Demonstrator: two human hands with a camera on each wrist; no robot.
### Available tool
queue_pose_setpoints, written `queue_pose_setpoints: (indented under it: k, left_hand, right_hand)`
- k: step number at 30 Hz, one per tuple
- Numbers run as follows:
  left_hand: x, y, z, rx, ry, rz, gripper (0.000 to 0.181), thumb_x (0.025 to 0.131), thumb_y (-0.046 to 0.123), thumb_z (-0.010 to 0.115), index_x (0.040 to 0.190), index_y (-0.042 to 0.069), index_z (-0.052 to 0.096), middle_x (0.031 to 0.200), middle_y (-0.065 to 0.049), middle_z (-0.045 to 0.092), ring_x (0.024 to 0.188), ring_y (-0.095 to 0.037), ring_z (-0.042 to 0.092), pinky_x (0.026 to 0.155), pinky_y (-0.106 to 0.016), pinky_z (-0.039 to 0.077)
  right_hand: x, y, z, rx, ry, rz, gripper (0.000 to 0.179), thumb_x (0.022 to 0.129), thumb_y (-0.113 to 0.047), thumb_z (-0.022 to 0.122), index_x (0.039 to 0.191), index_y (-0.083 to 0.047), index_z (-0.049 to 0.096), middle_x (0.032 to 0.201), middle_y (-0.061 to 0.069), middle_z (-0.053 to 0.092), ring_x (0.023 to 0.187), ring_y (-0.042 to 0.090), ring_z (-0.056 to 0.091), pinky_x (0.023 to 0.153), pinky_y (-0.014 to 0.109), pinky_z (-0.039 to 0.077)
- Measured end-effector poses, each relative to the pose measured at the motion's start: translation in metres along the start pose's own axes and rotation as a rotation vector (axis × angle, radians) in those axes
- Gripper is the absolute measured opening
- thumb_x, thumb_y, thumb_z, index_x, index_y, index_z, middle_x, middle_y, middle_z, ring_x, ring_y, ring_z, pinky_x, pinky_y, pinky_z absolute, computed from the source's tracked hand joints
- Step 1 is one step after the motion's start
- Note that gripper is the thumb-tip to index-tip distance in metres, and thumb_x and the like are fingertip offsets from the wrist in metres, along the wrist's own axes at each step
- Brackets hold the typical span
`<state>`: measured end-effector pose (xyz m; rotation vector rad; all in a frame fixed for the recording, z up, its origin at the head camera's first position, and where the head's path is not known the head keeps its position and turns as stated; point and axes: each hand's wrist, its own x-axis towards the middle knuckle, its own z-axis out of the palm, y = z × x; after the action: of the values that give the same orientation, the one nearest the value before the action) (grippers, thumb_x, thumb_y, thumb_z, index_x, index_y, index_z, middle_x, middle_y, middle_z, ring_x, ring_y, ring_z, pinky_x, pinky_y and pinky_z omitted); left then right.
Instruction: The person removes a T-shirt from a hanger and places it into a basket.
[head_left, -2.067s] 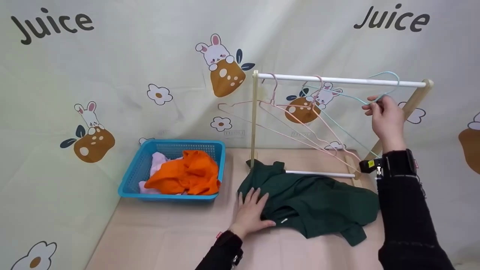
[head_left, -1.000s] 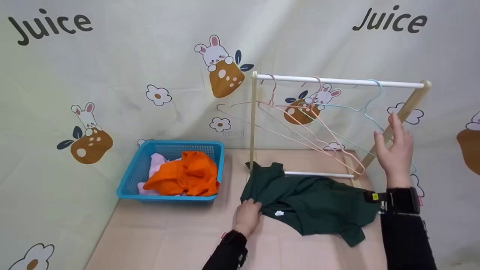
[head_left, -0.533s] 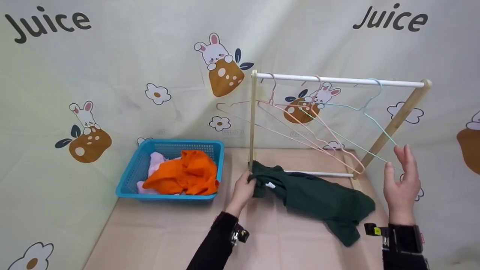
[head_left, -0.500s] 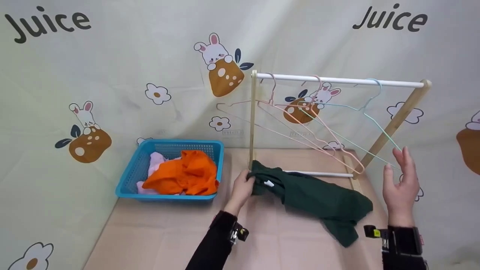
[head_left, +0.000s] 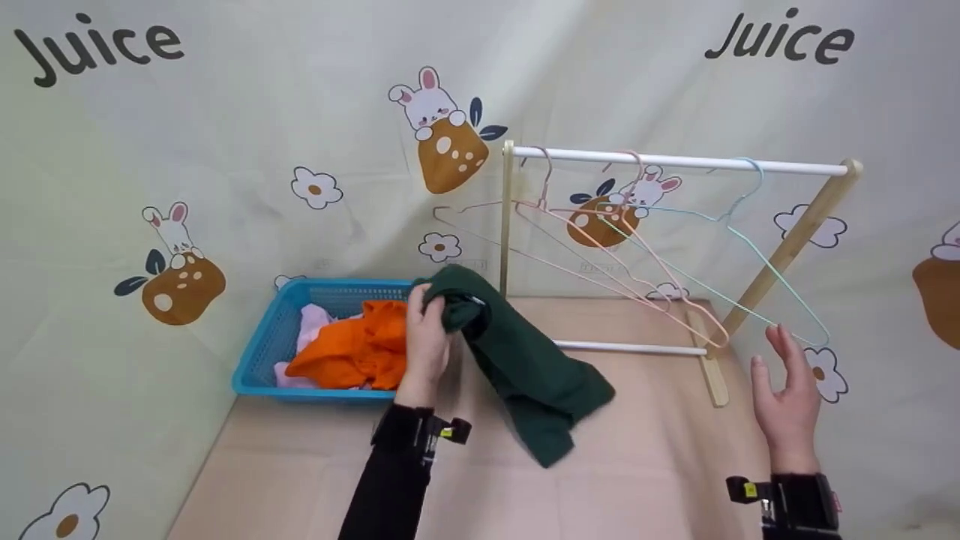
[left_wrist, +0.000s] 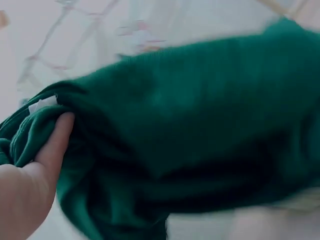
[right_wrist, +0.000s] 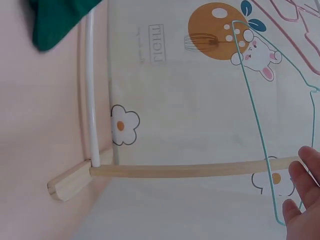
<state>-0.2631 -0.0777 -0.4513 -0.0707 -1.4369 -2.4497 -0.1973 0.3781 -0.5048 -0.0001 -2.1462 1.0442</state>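
Observation:
A dark green short-sleeved shirt (head_left: 525, 360) hangs from my left hand (head_left: 426, 341), which grips it near the collar beside the basket's right edge. In the left wrist view, the thumb presses on the green fabric (left_wrist: 165, 100) close to a white label (left_wrist: 44, 104). The shirt's lower end trails right, over the table. My right hand (head_left: 787, 401) is held up with fingers extended and nothing in it. Nearest to it is the lower right corner of a mint hanger (head_left: 725, 220), which hangs from the rack; whether they touch I cannot tell.
A blue basket (head_left: 315, 395) on the left holds an orange cloth (head_left: 352, 352) and a lilac cloth (head_left: 311, 330). Two pink hangers (head_left: 546, 187) hang on the rack's white top bar (head_left: 675, 160). The rack's wooden foot (head_left: 715, 382) stands at the table's right. A printed curtain is behind.
The right hand let go of the mint hanger, now hooked on the bar, and moved down. The left hand took hold of the shirt and lifted it leftward, off the rack's base, toward the basket.

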Motion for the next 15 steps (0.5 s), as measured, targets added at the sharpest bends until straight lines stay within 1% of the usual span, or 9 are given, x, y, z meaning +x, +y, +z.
queue_pose_setpoints:
  k: [2, 4, 5, 9, 12, 14, 15]
  left_hand:
    - [0.002, 0.020, -0.003, -0.078, 0.021, 0.058, 0.014, 0.106, 0.005, 0.036, 0.114, 0.004, 0.048, 0.120, -0.014, 0.048, 0.099, -0.024, 0.055, 0.086, -0.033, 0.053]
    - [0.003, 0.039, -0.008, -0.141, 0.041, 0.131, 0.015, 0.107, 0.007, 0.036, 0.116, 0.005, 0.047, 0.122, -0.015, 0.047, 0.100, -0.026, 0.054, 0.086, -0.035, 0.052]
    - [0.003, 0.049, -0.010, -0.160, 0.049, 0.169, 0.015, 0.107, 0.009, 0.036, 0.116, 0.005, 0.046, 0.122, -0.016, 0.047, 0.100, -0.027, 0.053, 0.086, -0.035, 0.052]
    - [0.009, 0.082, -0.020, -0.235, 0.079, 0.322, 0.015, 0.106, 0.007, 0.036, 0.117, 0.005, 0.046, 0.126, -0.017, 0.045, 0.106, -0.030, 0.050, 0.093, -0.038, 0.050]
    - [0.015, 0.105, -0.027, -0.239, 0.100, 0.442, 0.014, 0.105, 0.003, 0.037, 0.115, 0.004, 0.047, 0.124, -0.018, 0.046, 0.107, -0.031, 0.048, 0.093, -0.038, 0.048]
    - [0.020, 0.118, -0.030, -0.209, 0.114, 0.524, 0.013, 0.104, 0.002, 0.038, 0.113, 0.004, 0.047, 0.121, -0.018, 0.047, 0.106, -0.031, 0.048, 0.091, -0.039, 0.047]
    - [0.023, 0.125, -0.032, -0.180, 0.116, 0.566, 0.012, 0.104, 0.002, 0.038, 0.111, 0.004, 0.047, 0.119, -0.018, 0.048, 0.105, -0.032, 0.048, 0.091, -0.039, 0.046]
  right_hand:
    - [-0.002, 0.000, 0.000, -0.012, -0.013, 0.027, 0.054, 0.098, -0.007, 0.058, 0.150, -0.011, 0.042, 0.145, 0.014, 0.051, 0.138, 0.017, 0.040, 0.116, 0.035, 0.023]
    - [-0.003, 0.000, 0.000, -0.020, -0.019, 0.045, 0.054, 0.099, -0.007, 0.058, 0.150, -0.010, 0.042, 0.145, 0.013, 0.051, 0.138, 0.020, 0.040, 0.116, 0.036, 0.023]
    - [-0.004, 0.000, 0.000, -0.022, -0.022, 0.053, 0.054, 0.099, -0.008, 0.058, 0.150, -0.010, 0.042, 0.146, 0.013, 0.051, 0.138, 0.021, 0.040, 0.117, 0.037, 0.023]
    - [-0.004, 0.001, 0.000, -0.027, -0.035, 0.074, 0.054, 0.100, -0.008, 0.056, 0.152, -0.012, 0.040, 0.146, 0.014, 0.050, 0.139, 0.024, 0.040, 0.117, 0.037, 0.022]
    - [-0.005, 0.001, 0.001, -0.026, -0.049, 0.081, 0.055, 0.100, -0.009, 0.056, 0.152, -0.013, 0.040, 0.147, 0.014, 0.049, 0.139, 0.026, 0.040, 0.117, 0.036, 0.023]
    - [-0.006, 0.002, 0.002, -0.025, -0.053, 0.080, 0.055, 0.099, -0.009, 0.057, 0.152, -0.013, 0.040, 0.147, 0.014, 0.049, 0.138, 0.026, 0.040, 0.116, 0.034, 0.024]
    - [-0.007, 0.003, 0.003, -0.027, -0.052, 0.078, 0.055, 0.099, -0.008, 0.057, 0.152, -0.013, 0.040, 0.147, 0.014, 0.049, 0.138, 0.025, 0.040, 0.116, 0.033, 0.024]
